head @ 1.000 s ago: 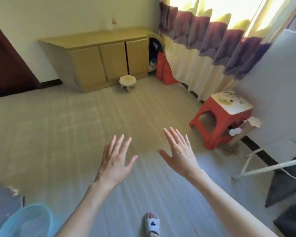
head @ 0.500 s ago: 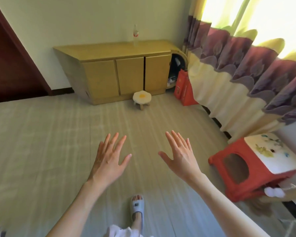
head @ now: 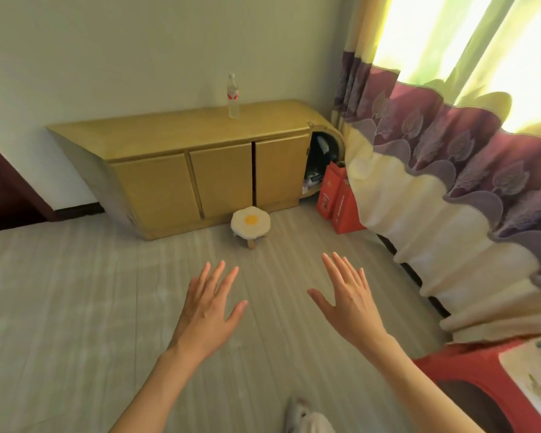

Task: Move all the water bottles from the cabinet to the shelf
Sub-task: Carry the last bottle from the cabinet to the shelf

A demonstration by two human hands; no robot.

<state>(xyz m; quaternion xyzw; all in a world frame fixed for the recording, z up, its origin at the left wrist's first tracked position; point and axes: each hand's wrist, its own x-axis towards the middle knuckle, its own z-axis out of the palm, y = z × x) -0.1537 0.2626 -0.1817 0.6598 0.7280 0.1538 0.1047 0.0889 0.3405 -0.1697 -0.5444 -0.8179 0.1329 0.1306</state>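
Cabinet (head: pixel 200 170) and bottle (head: pixel 232 96) nearer; hands unchanged.

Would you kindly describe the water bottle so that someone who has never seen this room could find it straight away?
Look to the long yellow wooden cabinet against the far wall, left of the curtain. On its top, towards the right end, stands the water bottle, upright near the wall. It is clear plastic with a white cap and a red and white label, and it is the only thing standing on the cabinet top.
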